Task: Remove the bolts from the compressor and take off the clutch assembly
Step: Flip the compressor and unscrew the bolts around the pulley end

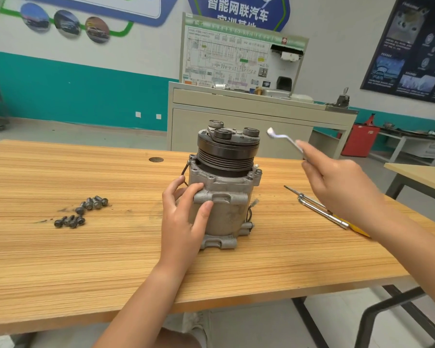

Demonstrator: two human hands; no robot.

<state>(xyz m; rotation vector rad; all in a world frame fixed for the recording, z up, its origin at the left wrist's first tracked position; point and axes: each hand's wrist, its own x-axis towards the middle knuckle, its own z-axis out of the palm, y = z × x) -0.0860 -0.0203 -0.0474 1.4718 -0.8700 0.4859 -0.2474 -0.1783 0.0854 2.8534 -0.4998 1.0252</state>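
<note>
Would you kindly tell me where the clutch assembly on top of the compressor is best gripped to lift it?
Likely by the black pulley rim of the clutch assembly, from above, fingers spread around it: it stands upright and exposed atop the compressor, and the round rim offers opposing sides. The left hand holds the housing below.

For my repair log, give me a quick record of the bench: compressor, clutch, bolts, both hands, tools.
compressor: upright on the table
clutch assembly: mounted on top
bolts: two loose clusters, left of compressor
left hand: grips the compressor housing
right hand: holds a wrench raised beside the clutch
spare tools: lying on the table, right side
</note>
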